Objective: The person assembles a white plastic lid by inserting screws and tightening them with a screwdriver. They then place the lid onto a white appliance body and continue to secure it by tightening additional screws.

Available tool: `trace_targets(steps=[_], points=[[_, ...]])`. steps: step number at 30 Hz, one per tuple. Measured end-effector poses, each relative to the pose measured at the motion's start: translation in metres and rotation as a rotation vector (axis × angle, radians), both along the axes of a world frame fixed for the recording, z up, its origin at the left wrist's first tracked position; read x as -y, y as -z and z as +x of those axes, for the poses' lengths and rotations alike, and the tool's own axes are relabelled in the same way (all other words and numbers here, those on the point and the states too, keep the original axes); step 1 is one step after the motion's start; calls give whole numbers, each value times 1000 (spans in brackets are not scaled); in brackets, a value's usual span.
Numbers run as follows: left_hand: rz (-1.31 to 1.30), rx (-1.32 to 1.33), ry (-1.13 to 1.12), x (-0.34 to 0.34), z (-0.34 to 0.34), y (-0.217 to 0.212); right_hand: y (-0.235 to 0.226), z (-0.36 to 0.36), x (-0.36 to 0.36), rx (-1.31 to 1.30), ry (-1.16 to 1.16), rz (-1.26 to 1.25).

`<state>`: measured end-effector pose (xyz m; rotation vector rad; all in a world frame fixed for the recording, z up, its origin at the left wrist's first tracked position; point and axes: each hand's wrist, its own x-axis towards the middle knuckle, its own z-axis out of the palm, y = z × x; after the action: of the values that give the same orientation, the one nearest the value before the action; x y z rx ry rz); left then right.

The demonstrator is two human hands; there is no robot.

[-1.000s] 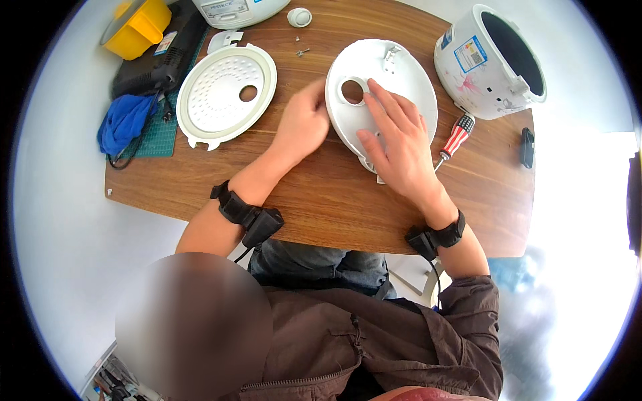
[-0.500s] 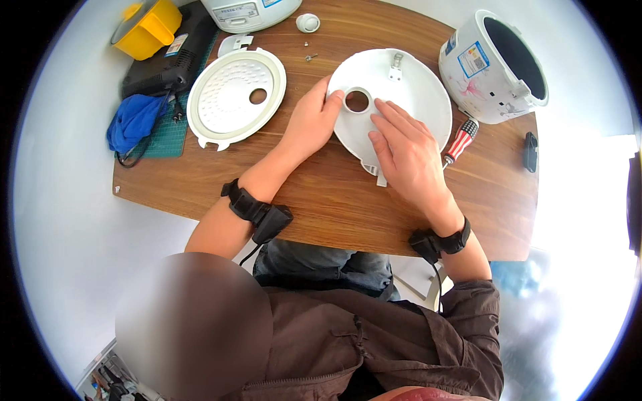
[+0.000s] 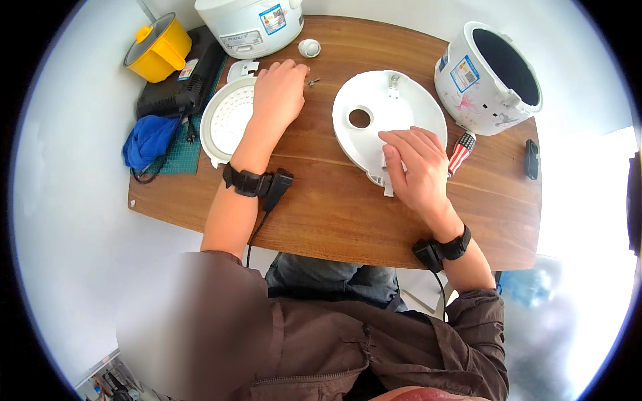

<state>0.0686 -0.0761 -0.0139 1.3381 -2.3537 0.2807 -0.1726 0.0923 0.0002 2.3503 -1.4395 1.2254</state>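
Observation:
A round white rice-cooker lid shell (image 3: 364, 145) with a round hole lies on the table, inner side up. My right hand (image 3: 421, 167) rests over its lower right part, fingers stretched out and thumb apart. My left hand (image 3: 279, 90) reaches past the right edge of a white inner lid plate (image 3: 224, 123). Its fingers curl down close to the tabletop, near a small metal screw (image 3: 313, 82); the fingertips are hidden, so what they pinch cannot be made out.
A white cooker body (image 3: 468, 100) and a screwdriver (image 3: 461, 150) stand and lie at right. A closed rice cooker (image 3: 257, 30), a round white cap (image 3: 309, 48), a yellow pot (image 3: 164, 57), a black case (image 3: 194, 90) and a blue cloth (image 3: 148, 140) fill the back left.
My left hand has let go of the lid shell's left edge and moved up and left towards the small parts. My right hand has slid slightly back, off the area beside the hole.

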Motion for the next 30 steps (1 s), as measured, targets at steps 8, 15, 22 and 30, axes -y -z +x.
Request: trace_targets(steps=[8,15,22,30], points=[[-22,-13,55,6,-9,19,-7,-22,3,81,-7,-92],[-5,-68,63,8,-7,24,-14,-61,11,106,170,-290],[-43,-60,103,13,-6,31,2,-103,-4,204,407,1],[-38,-152,155,14,-3,37,11,-104,-7,-14,682,396]])
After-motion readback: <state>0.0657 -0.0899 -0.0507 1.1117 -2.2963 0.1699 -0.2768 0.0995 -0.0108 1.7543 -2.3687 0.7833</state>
